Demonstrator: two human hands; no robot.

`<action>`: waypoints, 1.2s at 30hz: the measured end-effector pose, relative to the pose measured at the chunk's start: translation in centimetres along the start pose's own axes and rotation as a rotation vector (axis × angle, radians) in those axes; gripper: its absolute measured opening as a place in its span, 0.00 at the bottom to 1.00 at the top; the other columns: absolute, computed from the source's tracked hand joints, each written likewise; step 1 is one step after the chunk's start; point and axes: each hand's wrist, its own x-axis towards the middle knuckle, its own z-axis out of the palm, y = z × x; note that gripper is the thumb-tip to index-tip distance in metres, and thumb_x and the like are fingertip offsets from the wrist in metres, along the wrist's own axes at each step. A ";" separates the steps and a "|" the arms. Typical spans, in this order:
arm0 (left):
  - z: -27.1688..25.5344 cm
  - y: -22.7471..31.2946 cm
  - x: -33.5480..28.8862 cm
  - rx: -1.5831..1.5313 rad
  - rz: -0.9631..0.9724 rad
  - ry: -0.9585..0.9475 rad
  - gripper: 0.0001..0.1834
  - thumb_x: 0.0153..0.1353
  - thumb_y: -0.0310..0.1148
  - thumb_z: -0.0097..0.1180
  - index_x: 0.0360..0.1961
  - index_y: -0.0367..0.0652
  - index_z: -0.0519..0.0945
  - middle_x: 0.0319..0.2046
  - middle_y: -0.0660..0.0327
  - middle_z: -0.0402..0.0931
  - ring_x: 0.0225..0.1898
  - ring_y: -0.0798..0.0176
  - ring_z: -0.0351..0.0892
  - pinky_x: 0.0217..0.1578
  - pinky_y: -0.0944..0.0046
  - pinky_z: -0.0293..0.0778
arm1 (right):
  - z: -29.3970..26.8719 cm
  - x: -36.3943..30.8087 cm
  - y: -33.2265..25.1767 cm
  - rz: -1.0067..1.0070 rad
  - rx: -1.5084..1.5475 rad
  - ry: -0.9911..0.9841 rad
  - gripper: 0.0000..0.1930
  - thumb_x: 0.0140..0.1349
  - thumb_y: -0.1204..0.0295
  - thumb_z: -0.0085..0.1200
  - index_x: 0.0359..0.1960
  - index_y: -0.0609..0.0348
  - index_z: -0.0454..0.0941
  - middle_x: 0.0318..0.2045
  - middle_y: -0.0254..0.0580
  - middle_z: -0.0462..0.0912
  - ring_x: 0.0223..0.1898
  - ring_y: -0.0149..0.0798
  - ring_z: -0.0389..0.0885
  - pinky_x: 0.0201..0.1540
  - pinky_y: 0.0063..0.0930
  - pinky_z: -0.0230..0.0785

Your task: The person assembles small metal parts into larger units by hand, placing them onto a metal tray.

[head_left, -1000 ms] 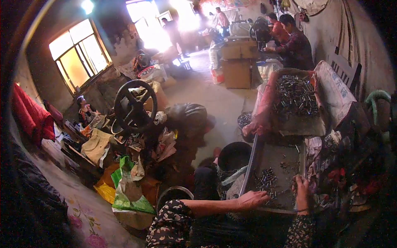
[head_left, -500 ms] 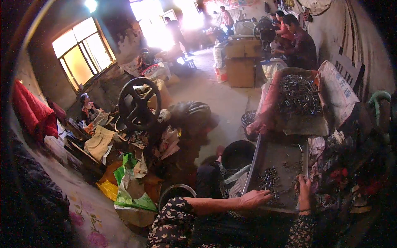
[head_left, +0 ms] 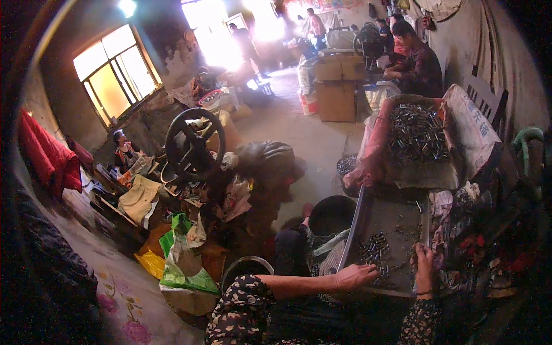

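Small dark metal cylinders (head_left: 375, 248) lie in a loose heap on a shallow dark tray (head_left: 397, 215) before me. At the heap's near edge is my left hand (head_left: 355, 278), palm down, its fingers drawn together with the tips among the pieces. Whatever it pinches is too small to make out. By the tray's right rim my right hand (head_left: 424, 264) is raised and closed, thumb and fingers pressed together. Its contents are hidden. Scattered smaller bits lie just beyond it.
A cloth-lined bin (head_left: 417, 138) heaped with similar cylinders adjoins the tray's far end. Left of the tray stands a black bucket (head_left: 332, 215). A dark handwheel (head_left: 195, 144) rises among sacks and scraps. Several people sit or stand farther back, one person (head_left: 414, 60) at a machine.
Both my hands stay in nearly the same place, with only slight finger movement. In the background, the seated person at the machine has shifted a little.
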 end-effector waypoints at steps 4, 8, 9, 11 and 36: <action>0.1 0.0 0.1 0.015 0.009 0.005 0.15 0.45 0.29 0.46 0.35 0.36 0.61 0.38 0.49 0.62 0.37 0.50 0.69 0.29 0.57 0.70 | -0.3 0.4 0.5 0.014 0.003 0.007 0.12 0.53 0.62 0.48 0.29 0.59 0.67 0.16 0.31 0.68 0.12 0.25 0.63 0.13 0.18 0.54; 0.2 0.1 -0.1 0.014 0.016 0.048 0.16 0.44 0.28 0.46 0.36 0.36 0.61 0.38 0.48 0.62 0.37 0.49 0.68 0.29 0.57 0.70 | 0.1 0.2 0.6 0.009 0.027 0.074 0.12 0.53 0.62 0.47 0.29 0.59 0.68 0.17 0.32 0.70 0.12 0.25 0.64 0.13 0.18 0.53; 0.2 0.2 0.0 -0.008 -0.005 0.021 0.17 0.44 0.28 0.46 0.37 0.36 0.61 0.37 0.48 0.62 0.37 0.48 0.68 0.30 0.56 0.70 | 0.0 0.2 0.6 0.010 0.027 0.075 0.12 0.53 0.62 0.47 0.29 0.59 0.68 0.17 0.32 0.70 0.12 0.25 0.64 0.13 0.18 0.53; 0.1 0.2 0.1 -0.031 -0.007 0.013 0.17 0.44 0.27 0.46 0.38 0.36 0.61 0.37 0.48 0.61 0.37 0.48 0.68 0.30 0.56 0.70 | -0.3 0.3 0.5 0.018 0.009 0.023 0.12 0.53 0.62 0.48 0.29 0.58 0.68 0.16 0.31 0.70 0.12 0.25 0.64 0.13 0.18 0.53; -0.1 0.2 0.1 -0.071 0.017 0.006 0.24 0.43 0.28 0.47 0.44 0.35 0.59 0.36 0.49 0.61 0.38 0.48 0.66 0.32 0.57 0.68 | 0.0 0.2 0.3 0.027 -0.037 -0.016 0.09 0.53 0.64 0.47 0.27 0.56 0.70 0.15 0.29 0.68 0.10 0.24 0.64 0.12 0.16 0.54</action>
